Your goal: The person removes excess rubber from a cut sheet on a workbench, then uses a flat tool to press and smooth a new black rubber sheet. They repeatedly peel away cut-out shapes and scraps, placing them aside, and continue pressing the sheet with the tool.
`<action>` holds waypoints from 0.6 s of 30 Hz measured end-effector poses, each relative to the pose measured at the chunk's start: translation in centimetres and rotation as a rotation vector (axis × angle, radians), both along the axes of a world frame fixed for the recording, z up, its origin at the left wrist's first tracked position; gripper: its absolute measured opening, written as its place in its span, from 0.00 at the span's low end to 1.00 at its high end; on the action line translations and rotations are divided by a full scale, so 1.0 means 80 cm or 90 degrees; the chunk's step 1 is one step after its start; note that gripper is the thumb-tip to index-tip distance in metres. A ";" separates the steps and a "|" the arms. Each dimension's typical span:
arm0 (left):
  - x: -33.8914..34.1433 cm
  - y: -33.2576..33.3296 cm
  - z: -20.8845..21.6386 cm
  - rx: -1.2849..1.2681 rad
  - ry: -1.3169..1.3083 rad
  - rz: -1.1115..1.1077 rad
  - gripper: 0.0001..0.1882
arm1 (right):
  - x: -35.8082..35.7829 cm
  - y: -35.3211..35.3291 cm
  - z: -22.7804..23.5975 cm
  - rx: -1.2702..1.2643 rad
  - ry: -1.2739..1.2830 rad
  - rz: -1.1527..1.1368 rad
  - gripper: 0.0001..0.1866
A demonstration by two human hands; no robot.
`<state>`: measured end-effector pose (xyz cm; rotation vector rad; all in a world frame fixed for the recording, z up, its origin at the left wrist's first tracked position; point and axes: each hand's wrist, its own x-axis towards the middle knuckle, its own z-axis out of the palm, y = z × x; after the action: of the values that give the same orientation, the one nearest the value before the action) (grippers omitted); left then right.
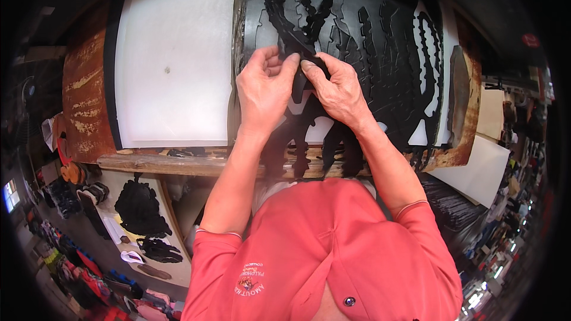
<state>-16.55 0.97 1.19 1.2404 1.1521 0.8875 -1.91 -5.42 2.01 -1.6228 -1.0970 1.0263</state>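
A black sheet (389, 77), cut into long notched shapes, covers the right half of the worktable and hangs over its front edge. Both hands meet above its left part, pinching a loose black notched piece (284, 15) that loops up and away from me. My left hand (264, 92) is closed, thumb and fingertips pressed on the piece from the left. From the right, my right hand (338, 86) grips the same piece, its thumb close to the other thumb. Exactly where the piece ends beneath the fingers is hidden.
A white board (175, 53) fills the table's left half. The wooden front edge (160, 165) lies close to my body. Lower left, a side table holds a pile of black cut pieces (141, 207). White sheets (476, 169) and black plastic (452, 211) are at the right.
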 end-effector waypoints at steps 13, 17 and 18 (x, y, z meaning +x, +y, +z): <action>-0.028 0.012 -0.008 -0.220 -0.230 0.050 0.12 | 0.087 0.013 0.086 0.101 -0.228 -0.254 0.11; -0.024 0.010 0.000 -0.152 -0.128 -0.037 0.13 | 0.108 0.011 0.105 0.153 -0.462 -0.235 0.09; -0.020 0.008 0.000 -0.183 -0.173 -0.041 0.13 | 0.103 0.012 0.099 0.240 -0.562 -0.166 0.05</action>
<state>-18.13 1.64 1.19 0.8872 0.9768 0.7835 6.33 -4.50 9.93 -1.8571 -1.4641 -0.1272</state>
